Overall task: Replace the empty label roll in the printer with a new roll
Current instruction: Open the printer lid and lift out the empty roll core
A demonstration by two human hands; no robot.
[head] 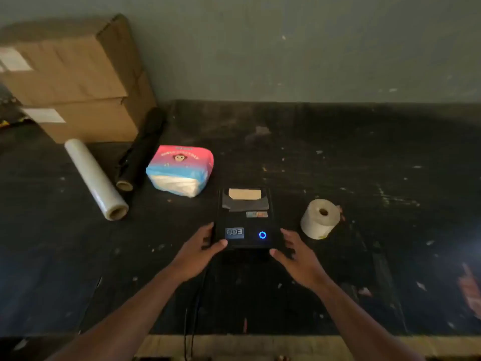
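Both hands, left hand [199, 250] and right hand [299, 259], I see open beside one printer [244, 220], near one label roll [320, 218].

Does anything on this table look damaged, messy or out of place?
Mostly the dark tabletop itself: it is scuffed and flecked with pale specks and scraps. The white label roll has a loose end sticking out. The small black printer looks intact, its blue ring lit.

both arms extended forward; left hand [199, 250] and right hand [299, 256] open, fingers spread.
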